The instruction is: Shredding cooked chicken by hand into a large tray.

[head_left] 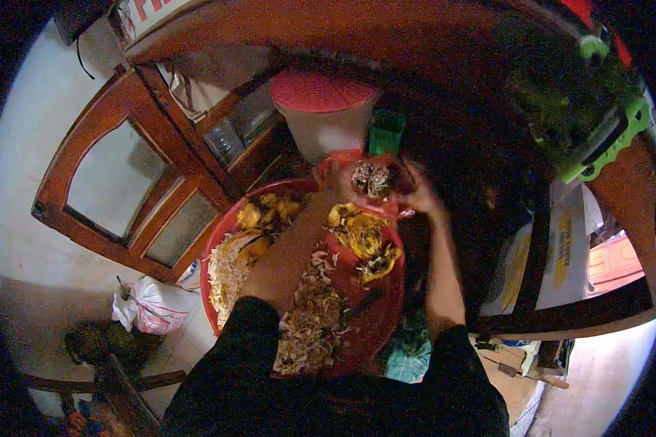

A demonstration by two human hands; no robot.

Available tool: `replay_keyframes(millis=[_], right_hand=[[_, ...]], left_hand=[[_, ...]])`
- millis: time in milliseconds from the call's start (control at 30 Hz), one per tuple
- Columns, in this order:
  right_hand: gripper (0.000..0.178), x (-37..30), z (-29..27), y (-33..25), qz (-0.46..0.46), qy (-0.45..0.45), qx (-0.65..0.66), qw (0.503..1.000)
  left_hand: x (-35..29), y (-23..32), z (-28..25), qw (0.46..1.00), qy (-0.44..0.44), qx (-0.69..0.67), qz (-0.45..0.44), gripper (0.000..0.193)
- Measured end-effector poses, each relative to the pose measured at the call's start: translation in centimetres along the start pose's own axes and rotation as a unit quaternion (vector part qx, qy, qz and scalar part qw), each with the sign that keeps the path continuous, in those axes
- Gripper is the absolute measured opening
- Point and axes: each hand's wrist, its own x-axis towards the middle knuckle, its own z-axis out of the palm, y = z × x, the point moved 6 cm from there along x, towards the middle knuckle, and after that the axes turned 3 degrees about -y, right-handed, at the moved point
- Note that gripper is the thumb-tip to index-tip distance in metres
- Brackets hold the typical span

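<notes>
Both my arms reach over a wide red basin point(397, 291) to a red plastic bag point(351, 155) at its far edge. The bag's mouth gapes, and brownish-white shreds point(372, 179) show inside. At the bag's left side is my left hand point(334, 186), blurred but closed on it. My right hand point(418, 194) has its fingers curled round the right side. In the basin lie yellow pieces point(358, 234) that look like cooked chicken, with more at the far left. Pale shredded meat point(313, 320) covers the basin's near and left parts, partly hidden by my left forearm.
Beyond the basin stands a pale bucket with a red lid point(324, 91), beside a green plastic basket point(387, 132). A wooden cabinet door point(124, 175) hangs ajar at left. A white plastic bag point(149, 304) lies on the floor, with dark round objects point(116, 346) near it.
</notes>
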Motion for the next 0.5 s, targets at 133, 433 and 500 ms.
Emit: replay_keyframes(millis=[133, 433, 500], right_hand=[[0.053, 1.5, -8.2, 0.8, 0.061, -0.04, -0.02, 0.997], [0.036, 2.5, -15.8, 6.9, 0.097, 0.184, 0.121, 0.971], [0.032, 2.6, -14.5, 7.4, 0.05, 0.155, 0.125, 0.979]], left_hand=[[0.2, 3.4, -1.0, 0.835, -0.302, -0.442, -0.123, 0.039], [-1.5, 10.8, -21.3, 0.7, -0.6, -0.371, -0.112, 0.058], [-3.6, 10.7, -20.9, 0.717, -0.586, -0.355, -0.13, 0.062]])
